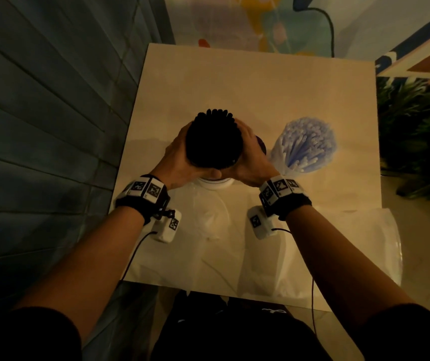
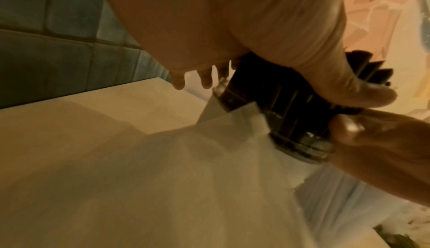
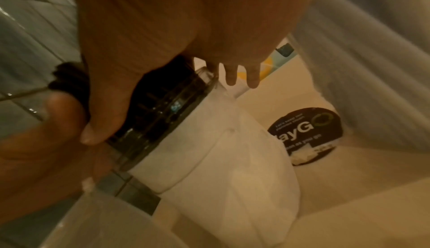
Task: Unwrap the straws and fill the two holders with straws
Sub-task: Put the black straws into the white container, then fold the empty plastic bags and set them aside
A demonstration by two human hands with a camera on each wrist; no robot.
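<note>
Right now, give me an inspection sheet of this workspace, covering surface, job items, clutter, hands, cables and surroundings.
Surface: pale square table, dimly lit.
Job's things: black straws bundled upright above a white holder; blue-white straws in a clear wrapper, standing to the right.
Clutter: loose clear wrapping on the near edge; round black sticker on the table.
Grippers: left hand and right hand both grip the black bundle from opposite sides.
Cables: thin black cable from each wrist unit.
Surroundings: blue tufted bench left, plant right.
</note>
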